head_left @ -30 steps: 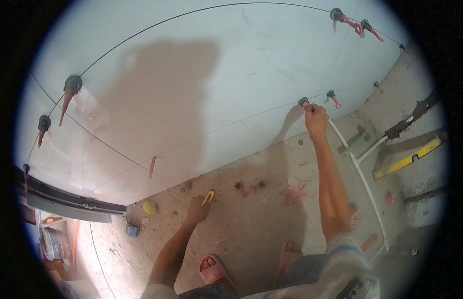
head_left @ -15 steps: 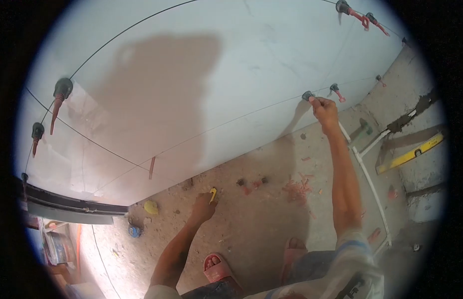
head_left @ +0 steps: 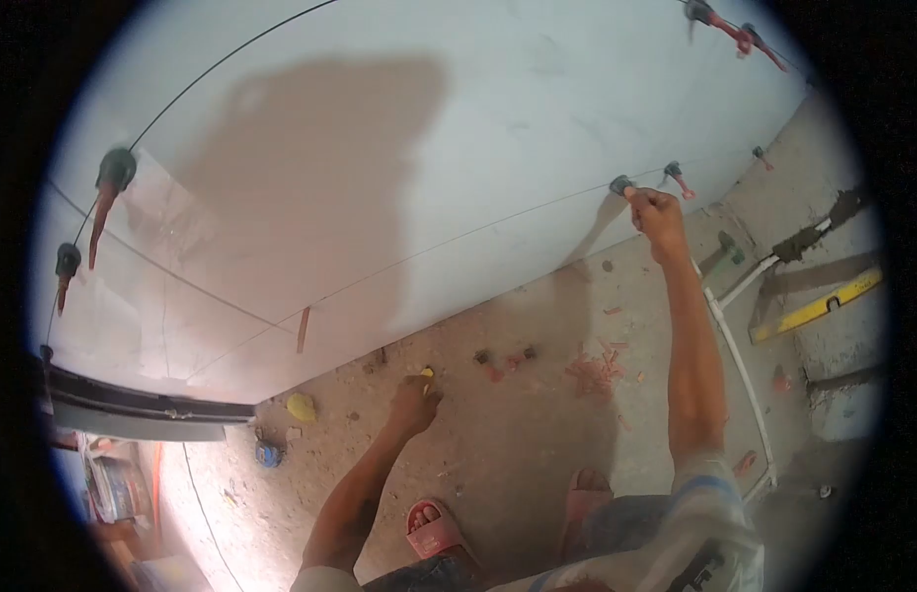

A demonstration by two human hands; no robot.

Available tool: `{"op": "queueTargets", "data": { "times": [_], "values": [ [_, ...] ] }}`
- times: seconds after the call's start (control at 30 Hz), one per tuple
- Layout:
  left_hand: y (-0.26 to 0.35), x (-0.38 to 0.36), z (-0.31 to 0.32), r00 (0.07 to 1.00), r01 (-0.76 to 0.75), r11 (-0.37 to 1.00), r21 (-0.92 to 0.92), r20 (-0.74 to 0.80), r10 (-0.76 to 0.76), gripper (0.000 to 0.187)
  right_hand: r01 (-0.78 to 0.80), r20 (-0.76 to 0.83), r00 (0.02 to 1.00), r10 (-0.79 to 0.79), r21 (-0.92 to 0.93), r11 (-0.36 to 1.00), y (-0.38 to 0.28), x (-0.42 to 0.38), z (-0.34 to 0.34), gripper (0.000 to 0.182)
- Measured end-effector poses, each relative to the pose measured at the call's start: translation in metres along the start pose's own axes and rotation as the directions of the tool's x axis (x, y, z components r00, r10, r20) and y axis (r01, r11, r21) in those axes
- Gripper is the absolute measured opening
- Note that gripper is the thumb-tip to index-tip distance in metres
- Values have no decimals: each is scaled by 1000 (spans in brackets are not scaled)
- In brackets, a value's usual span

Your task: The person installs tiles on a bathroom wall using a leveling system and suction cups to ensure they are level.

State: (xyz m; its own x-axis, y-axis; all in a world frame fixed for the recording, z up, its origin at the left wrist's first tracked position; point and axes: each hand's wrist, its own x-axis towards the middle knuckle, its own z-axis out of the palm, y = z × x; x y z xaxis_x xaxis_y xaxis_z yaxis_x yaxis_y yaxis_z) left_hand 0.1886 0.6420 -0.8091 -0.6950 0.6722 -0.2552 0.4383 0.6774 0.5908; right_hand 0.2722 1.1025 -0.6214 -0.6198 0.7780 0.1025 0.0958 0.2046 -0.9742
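Observation:
My right hand is raised to the large pale wall tile, its fingers pinched at a black-capped tile leveler on a joint line. The fingers hide part of that leveler. Low in front of the wall, my left hand is closed round a small yellow tool, of which only the tip shows. Just right of my right hand, another tile leveler with a red stem sits on the same joint. A thin red strip sticks out of the joint further left.
Red plastic pieces lie heaped on the dusty floor. A yellow spirit level leans at the right, near white pipe and a hammer. A blue tape measure lies at the left. More levelers line the upper joints.
The view has shifted slightly. My right hand stays at the same leveler, its wrist turned a little. My left hand has rotated, so less of the yellow tool shows.

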Motion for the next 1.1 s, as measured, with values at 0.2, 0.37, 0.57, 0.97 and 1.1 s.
{"op": "queueTargets", "data": {
  "times": [0.2, 0.37, 0.57, 0.97, 1.1],
  "values": [
    [16, -21, -13, 1000, 30, 1000, -6, 7, -30, 43, 19, -75, 997, -14, 63, 998, 6, -5, 18, 23],
    [3, -10, -11, 997, 38, 999, 8, 73, -39, 44, -5, 46, 999, 3, 48, 999, 1, 2, -4, 24],
    [0, -25, -14, 1000, 25, 1000, 1, 13, -25, 45, -5, -151, 988, 15, 63, 998, 2, -8, 23, 27],
    [35, -32, -17, 999, -20, 1000, -7, 49, 21, 44, -5, -119, 993, 24, 156, 988, 5, -3, 19, 29],
    [32, -23, -14, 992, 14, 1000, 9, 129, -15, 43, 27, -204, 979, -23, 21, 999, 12, -9, 18, 26]
  ]
}}
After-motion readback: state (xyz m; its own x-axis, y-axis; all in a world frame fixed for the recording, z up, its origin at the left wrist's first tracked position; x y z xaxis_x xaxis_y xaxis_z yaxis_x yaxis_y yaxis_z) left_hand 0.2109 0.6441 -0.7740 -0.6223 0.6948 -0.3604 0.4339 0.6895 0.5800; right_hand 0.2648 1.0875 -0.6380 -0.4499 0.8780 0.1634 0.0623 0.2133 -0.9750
